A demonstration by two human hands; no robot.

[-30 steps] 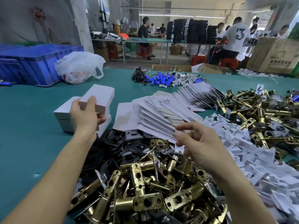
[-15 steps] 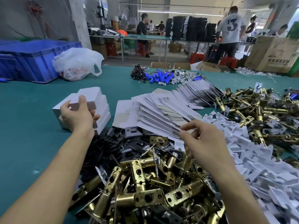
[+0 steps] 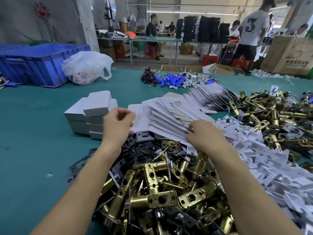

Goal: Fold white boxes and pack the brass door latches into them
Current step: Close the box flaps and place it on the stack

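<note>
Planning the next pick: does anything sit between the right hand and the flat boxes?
Nothing visible. The right hand has its fingertips at the near edge of the flat boxes, over the latches.

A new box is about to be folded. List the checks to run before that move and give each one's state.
1. Is the left hand free: ok, its fingers are loosely curled and hold nothing.
2. Is the right hand at the flat box blanks: ok, it is at the stack's near edge.
3. Only one blank pinched: cannot tell, the hand hides it.
4. Are the brass latches close: ok, they are heaped under both forearms.
5. Are the folded boxes tidy: ok, they lie level in a stack.
</note>
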